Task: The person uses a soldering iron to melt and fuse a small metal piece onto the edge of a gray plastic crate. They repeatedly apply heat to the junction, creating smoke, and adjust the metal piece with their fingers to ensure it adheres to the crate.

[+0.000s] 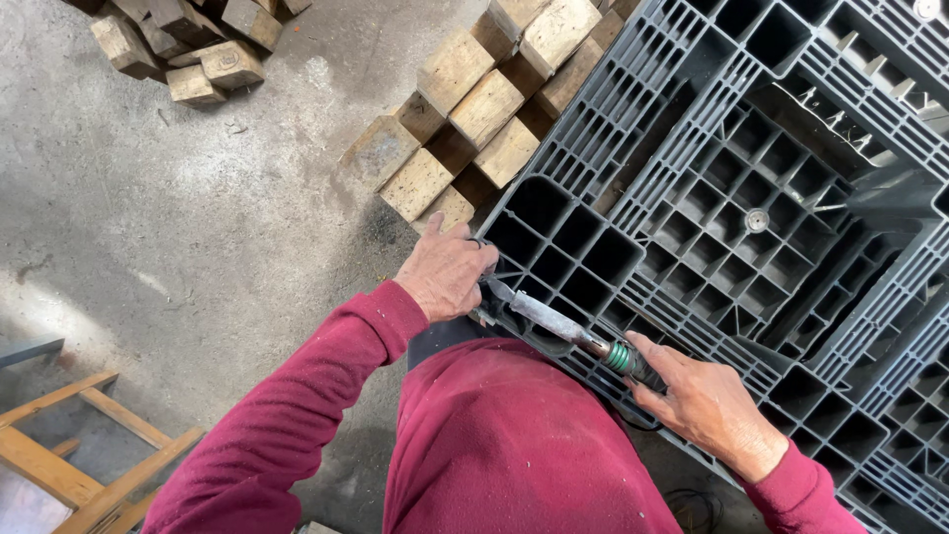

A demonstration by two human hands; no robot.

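Two hands: your right hand (704, 403) has its grip closed on the tool (563, 329); left hand (447, 271) presses the grey pallet (712, 198) corner.
Tool position: nozzle at the pallet edge, just beside your left fingers.
Risk: a slip could drive the tip into them.

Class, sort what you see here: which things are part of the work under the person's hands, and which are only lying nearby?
In the work:
- grey plastic pallet
- metal-barrelled tool, gripped by the right hand
- left hand, pressing at the pallet corner

Lying about:
- wooden blocks stacked beside the pallet
- another block pile
- wooden frame on the concrete floor
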